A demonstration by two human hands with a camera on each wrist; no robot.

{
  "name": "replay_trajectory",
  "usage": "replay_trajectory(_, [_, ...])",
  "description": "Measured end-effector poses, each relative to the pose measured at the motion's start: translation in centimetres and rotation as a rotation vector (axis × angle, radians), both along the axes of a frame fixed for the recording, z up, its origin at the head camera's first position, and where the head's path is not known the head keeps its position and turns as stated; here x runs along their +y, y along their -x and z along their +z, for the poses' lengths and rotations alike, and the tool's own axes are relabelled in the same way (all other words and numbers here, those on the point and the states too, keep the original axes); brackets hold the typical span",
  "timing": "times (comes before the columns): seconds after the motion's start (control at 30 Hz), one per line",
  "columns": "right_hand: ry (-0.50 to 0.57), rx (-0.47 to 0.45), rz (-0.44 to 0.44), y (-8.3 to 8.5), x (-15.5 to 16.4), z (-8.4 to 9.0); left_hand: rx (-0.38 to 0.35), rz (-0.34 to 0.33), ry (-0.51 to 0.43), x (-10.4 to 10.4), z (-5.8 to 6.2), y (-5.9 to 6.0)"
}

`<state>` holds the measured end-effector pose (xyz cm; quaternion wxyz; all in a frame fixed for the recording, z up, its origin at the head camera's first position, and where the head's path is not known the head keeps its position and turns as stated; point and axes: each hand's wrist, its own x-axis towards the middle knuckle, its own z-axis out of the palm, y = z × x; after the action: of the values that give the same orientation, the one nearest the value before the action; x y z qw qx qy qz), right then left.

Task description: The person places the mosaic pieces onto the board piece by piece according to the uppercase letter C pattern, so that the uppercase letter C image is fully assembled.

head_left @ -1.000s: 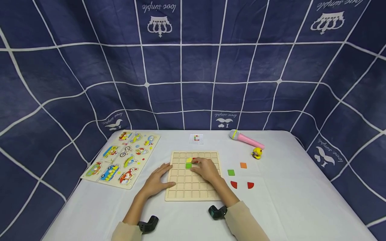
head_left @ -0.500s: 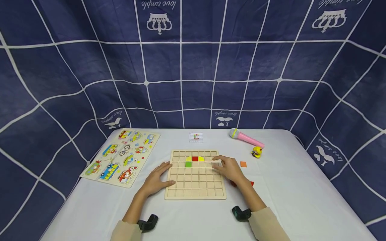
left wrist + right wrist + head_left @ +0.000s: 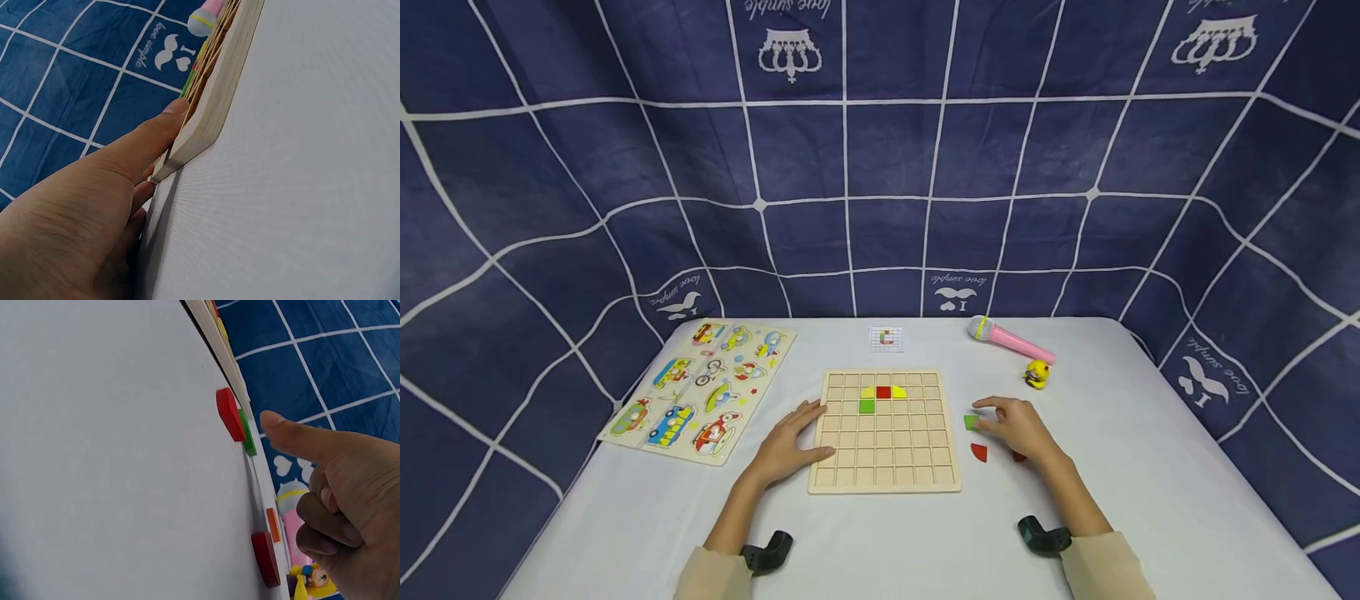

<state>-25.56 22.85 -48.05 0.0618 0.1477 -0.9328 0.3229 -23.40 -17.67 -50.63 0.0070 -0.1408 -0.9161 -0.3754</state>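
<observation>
Head view: left hand (image 3: 786, 446), fingers extended, apparently steadies the board (image 3: 895, 454) at left; right hand (image 3: 1018, 427), fingers parted, hovers at loose green tile (image 3: 970, 422).

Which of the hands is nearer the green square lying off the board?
Right. The right hand is right beside the green square; the left hand is across the wooden board, at its left edge.

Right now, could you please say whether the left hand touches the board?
Touching: the left wrist view shows the left hand, thumb against the board.
</observation>
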Motion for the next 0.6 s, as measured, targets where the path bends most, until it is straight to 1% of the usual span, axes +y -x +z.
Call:
replay_trajectory(0.17, [-0.025, -0.036, 0.007, 0.05, 0.75, -0.2, -0.004, 0.004, -0.005, 0.01, -0.03, -0.03])
replay_trajectory(0.4, [-0.046, -0.016, 0.039, 0.09, 0.94, -0.47, 0.001, -0.001, 0.002, -0.03, -0.02, 0.05])
replay_trajectory(0.6, [-0.044, -0.045, 0.014, 0.27, 0.71, -0.82, -0.001, 0.002, 0.004, -0.09, -0.19, 0.1])
